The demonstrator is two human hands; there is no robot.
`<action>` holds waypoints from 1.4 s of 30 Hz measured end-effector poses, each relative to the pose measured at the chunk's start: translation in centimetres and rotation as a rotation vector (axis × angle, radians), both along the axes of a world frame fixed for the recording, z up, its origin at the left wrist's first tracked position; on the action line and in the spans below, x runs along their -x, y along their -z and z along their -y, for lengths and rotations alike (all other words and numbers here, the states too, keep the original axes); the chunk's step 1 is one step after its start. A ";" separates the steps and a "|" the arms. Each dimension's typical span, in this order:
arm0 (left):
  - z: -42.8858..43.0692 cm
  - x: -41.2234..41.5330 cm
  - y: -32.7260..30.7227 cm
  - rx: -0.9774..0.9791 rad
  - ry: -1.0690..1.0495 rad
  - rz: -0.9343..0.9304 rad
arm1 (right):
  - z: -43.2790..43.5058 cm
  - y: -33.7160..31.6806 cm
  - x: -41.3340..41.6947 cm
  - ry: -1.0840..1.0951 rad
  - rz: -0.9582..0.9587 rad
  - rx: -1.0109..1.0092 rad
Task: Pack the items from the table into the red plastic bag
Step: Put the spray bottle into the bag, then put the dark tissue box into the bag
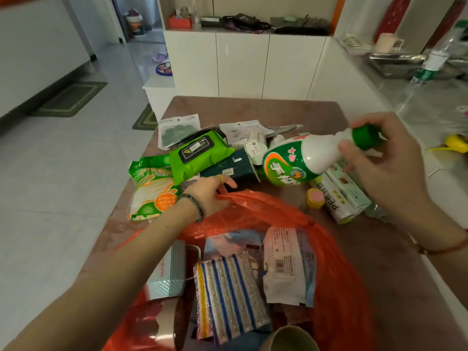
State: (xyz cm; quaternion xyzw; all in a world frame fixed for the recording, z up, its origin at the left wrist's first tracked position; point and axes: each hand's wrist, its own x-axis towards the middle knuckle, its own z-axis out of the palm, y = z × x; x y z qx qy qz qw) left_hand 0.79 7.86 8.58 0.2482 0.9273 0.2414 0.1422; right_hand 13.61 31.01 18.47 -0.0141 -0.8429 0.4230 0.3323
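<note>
The red plastic bag [336, 262] lies open at the near edge of the table [253, 110]. Inside it I see a striped sponge pack [230, 295], a white pouch [286, 264] and a silver box [169, 269]. My left hand [210, 193] grips the bag's far rim. My right hand [387, 165] holds a white and green bottle [296, 160] by its neck, below the green cap, tilted in the air above the table. Behind the bag lie a green wipes pack [200, 153], a glove packet [152, 188] and a cling-film box [342, 196].
A small yellow-and-pink pot [315, 198] stands beside the cling-film box. Flat packets [177, 130] lie at the table's far side. White cabinets [243, 64] stand behind the table. A counter [417, 97] with a bottle is at the right. Tiled floor runs along the left.
</note>
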 end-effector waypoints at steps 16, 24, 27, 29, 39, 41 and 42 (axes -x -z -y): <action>6.6 -1.8 -0.1 -0.207 0.005 0.078 | 13.5 16.1 0.8 0.178 0.625 1.105; 6.6 -2.0 0.9 -0.217 0.098 0.091 | 12.3 17.8 3.5 0.218 0.919 0.768; 6.8 -1.5 1.0 -0.168 0.142 0.083 | 12.6 17.2 3.0 0.145 1.134 0.414; 7.1 -1.1 0.9 -0.112 0.180 0.079 | 13.0 16.5 2.2 0.040 1.250 0.070; 7.4 1.3 -0.3 -0.143 0.175 0.265 | 8.8 4.7 7.0 -0.157 0.778 0.567; 7.0 1.8 -0.1 -0.150 0.142 0.265 | 8.0 6.8 10.3 -0.011 0.852 0.657; 6.8 1.9 0.0 -0.153 0.127 0.260 | 7.9 7.9 11.6 0.019 0.933 0.686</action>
